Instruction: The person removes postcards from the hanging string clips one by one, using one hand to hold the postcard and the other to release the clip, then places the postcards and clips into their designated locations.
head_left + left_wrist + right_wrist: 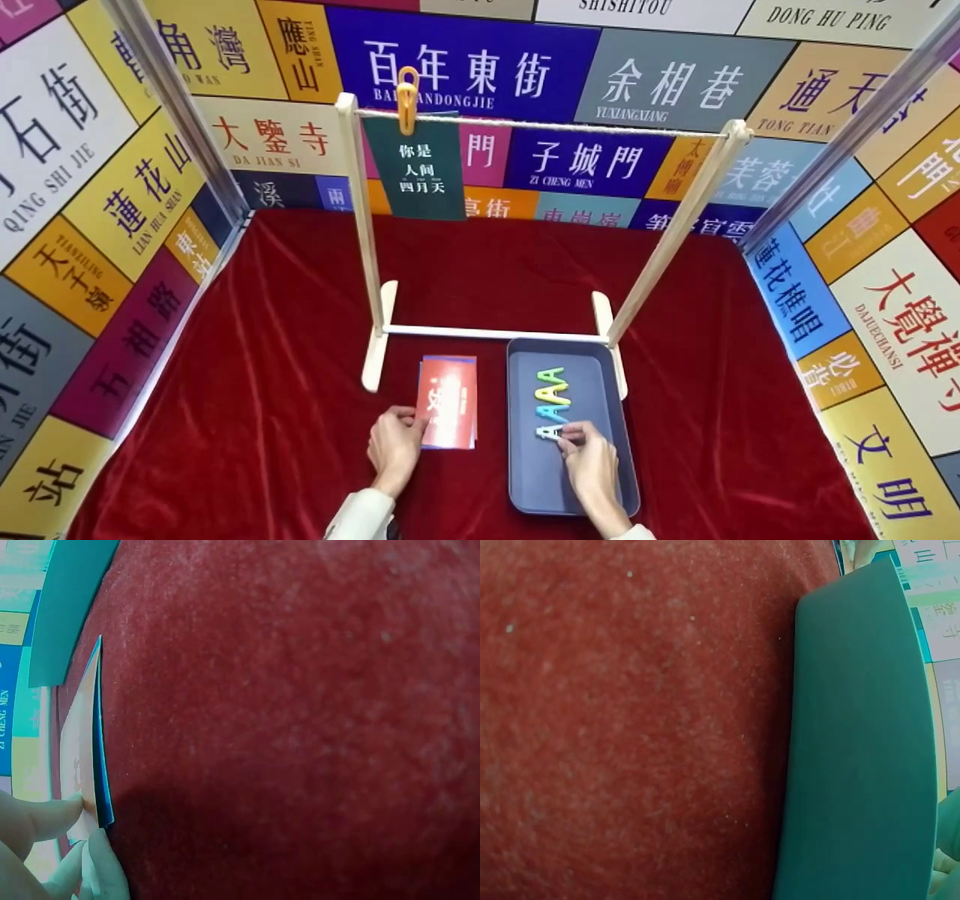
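My left hand pinches the near left side of a red card with white lettering. This card lies atop a stack on the cloth; a blue edge shows beneath it in the left wrist view. Over the dark grey tray, my right hand pinches a white clothespin between thumb and fingers. Blue, yellow and green clothespins lie in a column beyond it. The right wrist view mostly shows the tray's outer wall; the white clothespin is hidden there.
Behind the tray and cards stands a wooden frame with a rope across its top. An orange clothespin holds a dark green card at the rope's left end. Red cloth covers the table; printed panels enclose it.
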Demonstrator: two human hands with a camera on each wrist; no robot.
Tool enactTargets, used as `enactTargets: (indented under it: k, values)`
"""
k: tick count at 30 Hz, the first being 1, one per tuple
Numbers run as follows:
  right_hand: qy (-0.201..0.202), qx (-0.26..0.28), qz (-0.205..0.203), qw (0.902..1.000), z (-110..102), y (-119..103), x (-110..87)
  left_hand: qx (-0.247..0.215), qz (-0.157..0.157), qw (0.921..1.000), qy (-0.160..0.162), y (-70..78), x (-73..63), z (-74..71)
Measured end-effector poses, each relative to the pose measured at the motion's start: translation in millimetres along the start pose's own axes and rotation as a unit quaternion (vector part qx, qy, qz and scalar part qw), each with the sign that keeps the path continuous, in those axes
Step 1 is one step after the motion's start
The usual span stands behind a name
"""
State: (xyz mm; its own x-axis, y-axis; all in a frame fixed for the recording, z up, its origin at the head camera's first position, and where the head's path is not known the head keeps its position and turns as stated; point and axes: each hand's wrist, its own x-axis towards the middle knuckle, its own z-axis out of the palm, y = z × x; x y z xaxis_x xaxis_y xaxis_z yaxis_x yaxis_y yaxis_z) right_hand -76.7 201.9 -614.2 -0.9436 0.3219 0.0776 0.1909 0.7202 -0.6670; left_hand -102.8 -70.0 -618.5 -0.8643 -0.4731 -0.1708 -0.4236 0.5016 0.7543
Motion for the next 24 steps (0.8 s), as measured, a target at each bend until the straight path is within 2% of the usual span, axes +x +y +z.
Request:
enactTargets:
  k: [10,15,24]
  values:
    - [-0.007,0.004,0.005,1.0000,-3,-2,0.2,-0.009,-0.004,1.0000,-0.001,-0.1,-3.3,-0.3]
    - [0.006,0.001,0.007,1.0000,-4,0,-2.3,-0.018,-0.005,0.9998,-0.007,-1.9,-4.9,-2.8]
    - [0.012,-0.003,0.021,0.9997,-11,-1,-0.3,-0.052,0.007,0.9986,-0.009,-2.9,-3.1,-13.3]
